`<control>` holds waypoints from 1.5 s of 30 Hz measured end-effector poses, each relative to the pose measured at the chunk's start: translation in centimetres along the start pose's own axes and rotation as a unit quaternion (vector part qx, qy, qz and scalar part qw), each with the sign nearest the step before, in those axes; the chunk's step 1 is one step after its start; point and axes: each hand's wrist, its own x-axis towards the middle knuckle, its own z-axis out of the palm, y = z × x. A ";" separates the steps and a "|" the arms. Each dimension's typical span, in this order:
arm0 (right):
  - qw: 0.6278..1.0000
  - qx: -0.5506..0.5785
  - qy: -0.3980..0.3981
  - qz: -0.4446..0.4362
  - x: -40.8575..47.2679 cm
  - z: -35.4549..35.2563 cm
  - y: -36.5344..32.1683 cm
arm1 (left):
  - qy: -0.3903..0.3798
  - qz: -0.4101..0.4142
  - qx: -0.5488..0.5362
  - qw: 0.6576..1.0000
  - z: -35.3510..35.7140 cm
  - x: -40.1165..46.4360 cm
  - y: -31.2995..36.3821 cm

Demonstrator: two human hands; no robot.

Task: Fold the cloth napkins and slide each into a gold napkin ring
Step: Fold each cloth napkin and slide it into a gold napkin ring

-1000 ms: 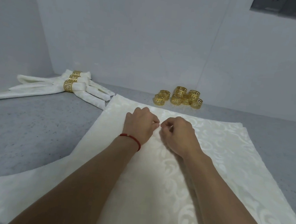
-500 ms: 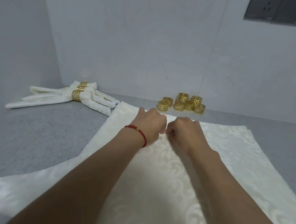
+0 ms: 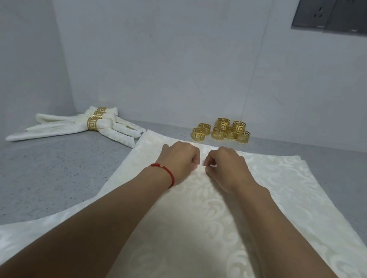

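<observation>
A view from the person's head looks down along two bare forearms stretched over a grey speckled table (image 3: 39,181) that meets white walls at its far edge and left edge.

A large cream napkin (image 3: 191,229) with a woven floral pattern lies spread flat across the middle and near right of the table; its far edge runs close to the table's far edge, and part of it trails toward the near left corner. A second cloth edge peeks out beneath it at the far right.

Both hands rest on the napkin just behind its far edge, near the middle, knuckles up and almost touching each other. The left hand (image 3: 179,158), with a red cord bracelet (image 3: 164,173) on its wrist, has its fingers curled under. The right hand (image 3: 227,165) is curled too, thumb and fingertips drawn together at the cloth. Each seems to pinch the fabric, though the grip itself is hidden under the fingers.

Beyond the hands, by the far edge, stands a cluster of loose gold napkin rings (image 3: 221,130) with a cut-out key pattern. In the far left corner lie finished napkins (image 3: 78,126), rolled and gathered through gold rings, fanned out on the table.

A dark socket panel (image 3: 347,15) sits high on the far wall, at the right.
</observation>
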 end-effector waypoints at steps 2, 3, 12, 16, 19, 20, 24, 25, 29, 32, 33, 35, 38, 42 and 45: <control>0.998 -0.056 -0.009 -0.025 0.0 -0.3 -0.5 | 0.027 0.055 0.091 0.994 -0.1 -0.3 0.5; 0.996 -0.077 -0.013 -0.035 0.0 -0.6 -0.9 | 0.040 0.078 0.130 0.988 -0.2 -0.4 0.6; 0.996 0.032 -0.086 -0.024 -1.1 -2.8 -0.5 | 0.009 0.035 0.065 0.997 -0.9 -1.8 1.0; 0.997 0.083 0.008 0.005 -2.1 -0.6 0.0 | 0.060 -0.054 -0.053 0.995 0.6 -1.9 0.2; 0.999 0.028 0.031 -0.023 -2.2 0.3 0.0 | 0.056 -0.045 -0.014 0.997 1.2 -1.8 0.3; 0.999 -0.002 0.032 -0.036 -2.1 0.2 0.0 | 0.051 -0.036 0.010 0.998 1.2 -1.8 0.4; 0.984 -0.144 0.037 -0.096 -2.0 -0.5 -0.7 | 0.048 0.030 0.115 0.992 0.4 -2.2 0.5; 0.977 -0.171 0.042 -0.119 -2.3 -0.4 -0.9 | 0.050 0.058 0.142 0.987 0.1 -2.4 0.6; 0.963 -0.215 0.033 -0.157 -3.8 -0.6 -1.0 | 0.046 0.143 0.235 0.960 -1.0 -3.3 1.1; 0.990 -0.111 0.017 -0.088 -4.6 -0.8 -1.1 | 0.032 0.116 0.208 0.971 -1.2 -3.8 0.9; 0.997 -0.049 0.027 -0.053 -4.8 -0.7 -1.1 | 0.038 0.089 0.169 0.981 -1.1 -4.0 0.8; 0.996 0.045 0.075 0.000 -4.9 -0.1 -0.6 | 0.063 0.039 0.070 0.995 -0.4 -4.1 0.3; 0.995 0.052 0.081 0.011 -4.7 0.7 0.0 | 0.085 -0.022 -0.044 0.995 0.5 -4.4 -0.2; 0.997 -0.038 0.065 0.002 -4.8 -0.1 -0.5 | 0.077 -0.012 0.017 0.997 1.1 -4.3 -0.1; 0.994 -0.085 0.066 -0.026 -4.9 -0.5 -1.0 | 0.088 -0.001 0.067 0.994 0.9 -4.7 0.1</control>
